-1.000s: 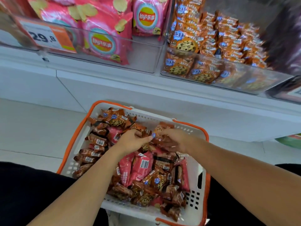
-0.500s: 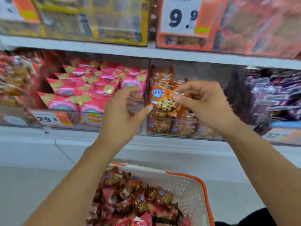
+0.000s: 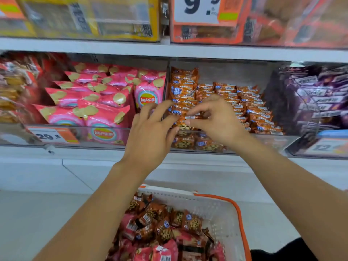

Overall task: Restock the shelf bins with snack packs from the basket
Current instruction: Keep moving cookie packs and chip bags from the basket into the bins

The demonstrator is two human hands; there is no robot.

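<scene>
Now both hands are up at the shelf rather than down in the basket: a second ago they were gathering packs among the loose snacks, and half a second ago they had only just reached the bin front. That puts this batch at the placing step, with the packs over the bin but, as far as I can judge, not yet let go.

The right hand [image 3: 216, 119] is closed in a pinch on an orange foil cookie pack [image 3: 185, 120], fingertips on its crimped edge. The left hand [image 3: 150, 132] has its fingers spread and curled against the same pack from the left; it seems to steady rather than grip, though I cannot tell for certain. The pack sits just above the front lip of the clear plastic shelf bin [image 3: 263, 143], at its left end, against the stacked orange packs already inside.

The pack is small, glossy and crinkled, printed with a chocolate-chip cookie and a blue label, matching the bin's rows. Those rows stand high on the left and slope lower to the right, so room remains.

Below, the white perforated basket with orange rim [image 3: 222, 206] holds many more brown cookie packs mixed with pink ones, so restocking is far from done.
</scene>
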